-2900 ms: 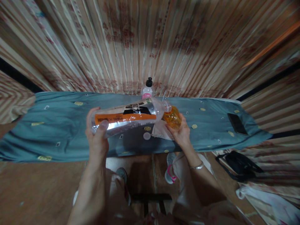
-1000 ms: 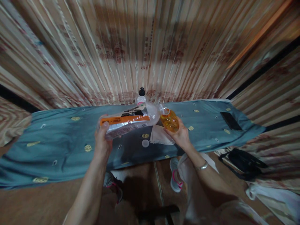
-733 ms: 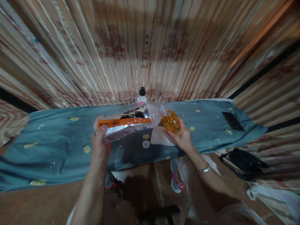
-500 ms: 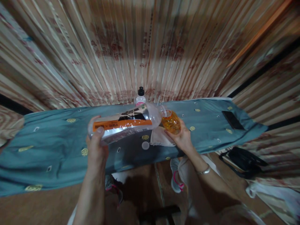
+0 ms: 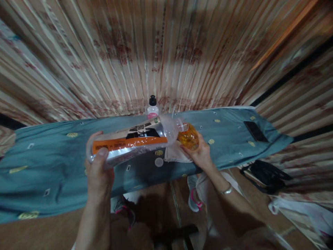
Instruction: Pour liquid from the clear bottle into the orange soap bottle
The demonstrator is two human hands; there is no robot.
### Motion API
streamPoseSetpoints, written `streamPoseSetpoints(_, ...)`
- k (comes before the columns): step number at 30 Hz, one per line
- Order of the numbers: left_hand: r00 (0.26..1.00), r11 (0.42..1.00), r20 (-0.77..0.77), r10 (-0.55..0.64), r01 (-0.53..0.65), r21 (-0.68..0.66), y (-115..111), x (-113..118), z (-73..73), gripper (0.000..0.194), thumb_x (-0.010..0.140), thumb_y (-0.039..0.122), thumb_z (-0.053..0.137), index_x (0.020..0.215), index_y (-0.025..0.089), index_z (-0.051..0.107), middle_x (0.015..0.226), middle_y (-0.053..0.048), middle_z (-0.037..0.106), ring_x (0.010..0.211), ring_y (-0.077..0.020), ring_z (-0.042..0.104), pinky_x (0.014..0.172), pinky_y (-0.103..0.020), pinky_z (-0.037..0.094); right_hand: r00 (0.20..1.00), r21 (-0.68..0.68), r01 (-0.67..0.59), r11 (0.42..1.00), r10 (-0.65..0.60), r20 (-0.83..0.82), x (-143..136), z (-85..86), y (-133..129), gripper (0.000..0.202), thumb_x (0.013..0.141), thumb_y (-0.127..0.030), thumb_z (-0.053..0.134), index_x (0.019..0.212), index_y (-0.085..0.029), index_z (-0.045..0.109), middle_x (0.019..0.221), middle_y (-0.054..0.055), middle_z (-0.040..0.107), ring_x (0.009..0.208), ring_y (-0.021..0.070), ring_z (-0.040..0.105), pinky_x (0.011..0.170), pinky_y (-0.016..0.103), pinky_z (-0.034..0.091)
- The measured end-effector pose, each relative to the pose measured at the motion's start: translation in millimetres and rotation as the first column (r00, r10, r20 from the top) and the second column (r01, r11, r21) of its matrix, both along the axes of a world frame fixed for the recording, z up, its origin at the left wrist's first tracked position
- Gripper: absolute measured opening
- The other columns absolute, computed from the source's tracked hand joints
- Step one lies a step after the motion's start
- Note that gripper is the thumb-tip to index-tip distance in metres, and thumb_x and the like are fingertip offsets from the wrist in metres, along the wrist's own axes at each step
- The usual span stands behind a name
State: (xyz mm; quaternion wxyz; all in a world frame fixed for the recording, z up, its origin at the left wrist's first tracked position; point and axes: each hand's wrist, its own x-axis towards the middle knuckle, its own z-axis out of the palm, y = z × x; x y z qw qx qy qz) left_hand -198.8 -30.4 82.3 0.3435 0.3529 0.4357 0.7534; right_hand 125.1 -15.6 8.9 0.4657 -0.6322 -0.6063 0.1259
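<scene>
My left hand (image 5: 100, 170) is wrapped round the base of a large clear plastic bottle (image 5: 135, 139) with an orange, black and silver label. The bottle lies tilted nearly level, its neck pointing right. My right hand (image 5: 199, 152) grips a small rounded container of amber liquid (image 5: 189, 137), whose opening meets the bottle's mouth. Whether liquid passes between them cannot be made out. Beneath the right hand lies a pale folded cloth (image 5: 177, 153). A round whitish cap (image 5: 159, 162) rests on the table to the left of the cloth.
A clear bottle with a black top (image 5: 152, 107) stands at the table's back edge. A dark phone (image 5: 255, 131) lies at the right on the teal tablecloth (image 5: 59, 156). Pleated curtains (image 5: 140, 52) hang behind. A black bag (image 5: 265, 176) sits on the floor at right.
The large bottle's base and my left hand have shifted left and slightly down. The amber container and my right hand stay mouth to mouth with it; the whole view has shifted slightly.
</scene>
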Motion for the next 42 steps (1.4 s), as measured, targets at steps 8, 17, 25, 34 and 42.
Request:
streamPoseSetpoints(8,0.992,0.997,0.117,0.045,-0.038,-0.067,-7.3,-5.1,2.5,0.064,0.042,0.042,0.097,0.102,0.023,0.082,0.084,0.001,0.074,0.075,-0.0175,0.064,0.068,-0.027,0.052,0.998,0.006,-0.028,1.000,0.027,0.052,0.1,-3.1,-2.7,0.083,0.075,-0.053,0.085,0.147,-0.021,0.059,0.138,0.015,0.078,0.123,0.0361,0.078,0.106,0.052,0.065)
streamPoseSetpoints(17,0.992,0.994,0.099,0.081,-0.073,-0.081,-12.5,-13.6,-1.6,0.062,0.039,0.039,0.094,0.098,0.024,0.084,0.082,0.000,0.077,0.074,-0.0197,0.066,0.069,-0.031,0.053,0.991,0.035,-0.044,0.998,0.040,0.127,-0.9,-8.3,-4.8,0.083,0.076,-0.049,0.086,0.149,-0.022,0.059,0.142,0.014,0.076,0.126,0.0356,0.076,0.107,0.052,0.065)
streamPoseSetpoints(25,0.996,0.996,0.059,0.068,-0.065,-0.054,-14.2,-16.4,-1.4,0.061,0.043,0.044,0.096,0.100,0.025,0.084,0.083,0.000,0.075,0.075,-0.0205,0.064,0.070,-0.033,0.052,0.987,0.051,-0.053,0.997,0.044,0.151,-0.5,-8.0,-4.6,0.082,0.078,-0.050,0.084,0.150,-0.022,0.058,0.143,0.014,0.076,0.127,0.0353,0.076,0.109,0.053,0.064)
streamPoseSetpoints(34,0.995,0.997,0.066,0.070,-0.069,-0.022,-13.3,-15.7,-4.6,0.064,0.043,0.044,0.096,0.102,0.022,0.083,0.083,0.001,0.073,0.074,-0.0179,0.062,0.069,-0.029,0.049,0.983,0.114,-0.034,0.993,0.013,0.184,2.2,-15.7,-2.9,0.083,0.079,-0.060,0.082,0.149,-0.022,0.057,0.139,0.015,0.077,0.123,0.0355,0.078,0.104,0.052,0.066)
streamPoseSetpoints(42,0.996,0.997,-0.061,0.071,-0.072,-0.012,-12.2,-17.7,-10.6,0.060,0.054,0.048,0.088,0.108,0.024,0.076,0.089,0.000,0.068,0.078,-0.0199,0.060,0.074,-0.034,0.047,0.983,0.109,-0.050,0.993,0.030,0.180,2.5,-14.9,-1.9,0.082,0.081,-0.055,0.081,0.151,-0.020,0.055,0.142,0.017,0.075,0.129,0.0359,0.075,0.110,0.053,0.063)
